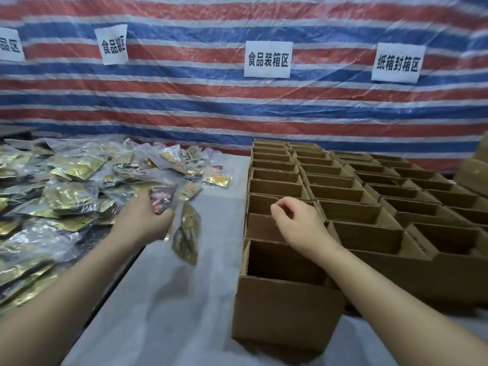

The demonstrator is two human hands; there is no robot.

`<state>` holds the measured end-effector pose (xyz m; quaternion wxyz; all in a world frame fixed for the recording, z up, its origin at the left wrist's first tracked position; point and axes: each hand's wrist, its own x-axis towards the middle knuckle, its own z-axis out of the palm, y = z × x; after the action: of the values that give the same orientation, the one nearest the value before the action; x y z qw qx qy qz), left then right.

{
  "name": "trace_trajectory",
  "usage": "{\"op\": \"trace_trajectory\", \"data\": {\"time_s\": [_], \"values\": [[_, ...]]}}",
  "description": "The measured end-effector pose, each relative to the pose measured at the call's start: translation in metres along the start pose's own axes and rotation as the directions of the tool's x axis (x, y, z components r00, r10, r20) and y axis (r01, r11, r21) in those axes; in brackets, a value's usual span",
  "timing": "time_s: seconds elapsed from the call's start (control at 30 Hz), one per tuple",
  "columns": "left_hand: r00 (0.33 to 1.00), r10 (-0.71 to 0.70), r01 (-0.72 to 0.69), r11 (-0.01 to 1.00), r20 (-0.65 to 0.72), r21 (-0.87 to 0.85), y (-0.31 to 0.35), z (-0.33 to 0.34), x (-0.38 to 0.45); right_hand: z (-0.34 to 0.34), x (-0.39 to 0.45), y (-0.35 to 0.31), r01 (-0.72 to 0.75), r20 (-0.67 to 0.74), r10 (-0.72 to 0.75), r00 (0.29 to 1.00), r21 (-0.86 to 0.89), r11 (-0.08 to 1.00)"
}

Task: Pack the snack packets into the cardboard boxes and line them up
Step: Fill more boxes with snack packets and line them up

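Note:
A heap of shiny gold and clear snack packets [71, 186] covers the table's left side. My left hand [144, 217] is at the heap's right edge and grips a dark packet with red print [162, 199]; a blurred gold packet [186, 232] hangs just below the hand. Open cardboard boxes [343, 196] stand in rows on the right. My right hand [295, 220] hovers over the left column of boxes with its fingers loosely curled, holding nothing. The nearest box [285, 313] looks empty.
A striped red, white and blue tarp [237, 107] with paper signs hangs behind the table. A strip of grey tabletop [216, 260] runs between the packets and the boxes. More cardboard [475, 167] stands at the far right.

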<state>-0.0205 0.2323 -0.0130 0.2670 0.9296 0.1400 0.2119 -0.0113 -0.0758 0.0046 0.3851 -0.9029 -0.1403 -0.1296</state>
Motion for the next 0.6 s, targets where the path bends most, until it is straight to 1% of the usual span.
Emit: {"op": "trace_trajectory", "data": {"time_s": [0.07, 0.13, 0.17, 0.23, 0.3, 0.37, 0.43, 0.5, 0.53, 0.57, 0.6], "values": [[0.994, 0.098, -0.105, 0.98, -0.047, -0.17, 0.045, -0.007, -0.013, 0.002, 0.003, -0.011, -0.056, 0.004, 0.056, 0.998, 0.111, 0.992], [0.99, 0.135, -0.137, 0.92, -0.032, -0.366, 0.086, -0.012, -0.026, 0.002, 0.007, -0.021, -0.182, 0.097, 0.162, 0.982, 0.263, 0.947], [0.989, 0.148, -0.14, 0.879, -0.018, -0.455, 0.104, -0.012, -0.032, 0.001, 0.009, -0.026, -0.275, 0.178, 0.223, 0.958, 0.369, 0.888], [0.981, 0.192, -0.162, 0.803, -0.009, -0.573, 0.135, -0.008, -0.042, -0.005, 0.011, -0.032, -0.423, 0.358, 0.255, 0.898, 0.55, 0.72], [0.975, 0.22, -0.151, 0.72, 0.017, -0.677, 0.161, -0.001, -0.05, -0.01, 0.013, -0.034, -0.497, 0.439, 0.249, 0.863, 0.653, 0.572], [0.972, 0.228, -0.092, 0.618, 0.066, -0.781, 0.179, 0.01, -0.054, -0.013, 0.015, -0.032, -0.528, 0.475, 0.238, 0.847, 0.708, 0.468], [0.968, 0.226, -0.036, 0.55, 0.108, -0.834, 0.188, 0.021, -0.055, -0.017, 0.015, -0.029, -0.534, 0.511, 0.17, 0.842, 0.747, 0.397], [0.965, 0.234, -0.014, 0.487, 0.115, -0.873, 0.192, 0.032, -0.053, -0.023, 0.012, -0.025, -0.526, 0.528, 0.093, 0.844, 0.784, 0.329], [0.963, 0.244, -0.015, 0.472, 0.115, -0.881, 0.194, 0.039, -0.052, -0.025, 0.012, -0.023, -0.524, 0.528, 0.07, 0.846, 0.801, 0.29], [0.96, 0.256, -0.027, 0.489, 0.113, -0.872, 0.195, 0.045, -0.051, -0.026, 0.012, -0.021, -0.519, 0.523, 0.053, 0.851, 0.818, 0.247], [0.957, 0.266, -0.046, 0.54, 0.118, -0.84, 0.197, 0.052, -0.05, -0.028, 0.012, -0.02, -0.504, 0.508, 0.037, 0.86, 0.838, 0.21]]}}
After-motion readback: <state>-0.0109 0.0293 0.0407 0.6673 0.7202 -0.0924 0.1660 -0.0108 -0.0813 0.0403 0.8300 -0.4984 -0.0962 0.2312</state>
